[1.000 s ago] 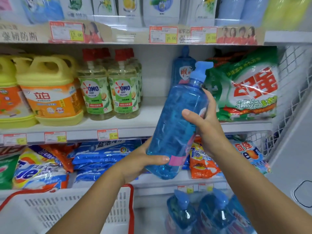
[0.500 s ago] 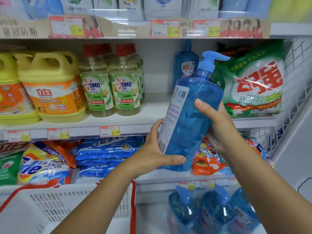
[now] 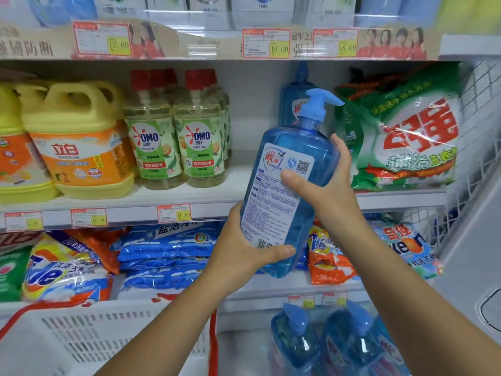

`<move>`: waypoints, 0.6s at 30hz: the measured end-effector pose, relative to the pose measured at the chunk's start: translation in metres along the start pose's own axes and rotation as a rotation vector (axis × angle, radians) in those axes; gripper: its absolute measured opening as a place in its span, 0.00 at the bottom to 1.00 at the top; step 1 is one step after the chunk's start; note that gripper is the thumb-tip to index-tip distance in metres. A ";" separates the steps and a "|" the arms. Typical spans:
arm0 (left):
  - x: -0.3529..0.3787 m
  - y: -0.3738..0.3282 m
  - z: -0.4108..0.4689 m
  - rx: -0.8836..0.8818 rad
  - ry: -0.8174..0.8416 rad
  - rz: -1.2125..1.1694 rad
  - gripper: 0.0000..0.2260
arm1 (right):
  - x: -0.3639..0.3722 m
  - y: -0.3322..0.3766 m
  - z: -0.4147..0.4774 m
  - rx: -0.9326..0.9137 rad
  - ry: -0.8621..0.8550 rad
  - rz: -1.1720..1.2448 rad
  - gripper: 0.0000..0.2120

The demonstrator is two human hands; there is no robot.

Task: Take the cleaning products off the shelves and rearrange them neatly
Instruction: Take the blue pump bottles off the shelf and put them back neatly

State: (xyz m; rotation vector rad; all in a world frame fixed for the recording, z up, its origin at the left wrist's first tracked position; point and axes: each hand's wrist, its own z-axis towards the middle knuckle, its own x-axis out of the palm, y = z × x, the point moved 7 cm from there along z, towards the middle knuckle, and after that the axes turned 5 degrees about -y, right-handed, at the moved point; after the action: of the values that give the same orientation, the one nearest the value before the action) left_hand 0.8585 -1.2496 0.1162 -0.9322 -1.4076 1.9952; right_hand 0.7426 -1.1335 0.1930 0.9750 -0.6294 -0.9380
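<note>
A large blue pump bottle of clear blue liquid is held in mid-air before the middle shelf, tilted slightly right, its white back label facing me. My left hand grips its lower end from the left, thumb across the base. My right hand grips its right side, thumb on the label. Behind it on the shelf stands another blue bottle, partly hidden.
Yellow jugs and OMO bottles fill the shelf's left; a green detergent bag lies at right. Detergent bags lie on the shelf below. A white basket sits bottom left, blue pump bottles bottom right.
Both hands have turned the bottle so its back label faces me and have brought it more upright. The pump nozzle now points right.
</note>
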 end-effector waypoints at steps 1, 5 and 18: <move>-0.001 -0.001 0.001 0.009 0.018 0.024 0.41 | -0.002 -0.001 0.000 -0.016 -0.016 0.003 0.44; -0.001 0.014 0.004 -0.117 0.215 -0.018 0.39 | -0.005 -0.005 0.000 0.007 0.003 0.137 0.38; 0.000 -0.006 0.003 -0.023 -0.076 -0.081 0.28 | -0.009 -0.020 0.009 0.108 -0.091 0.131 0.43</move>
State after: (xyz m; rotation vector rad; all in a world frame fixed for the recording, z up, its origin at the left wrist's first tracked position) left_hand 0.8562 -1.2500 0.1225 -0.8038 -1.4882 1.9774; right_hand 0.7236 -1.1342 0.1785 0.9777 -0.8184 -0.8426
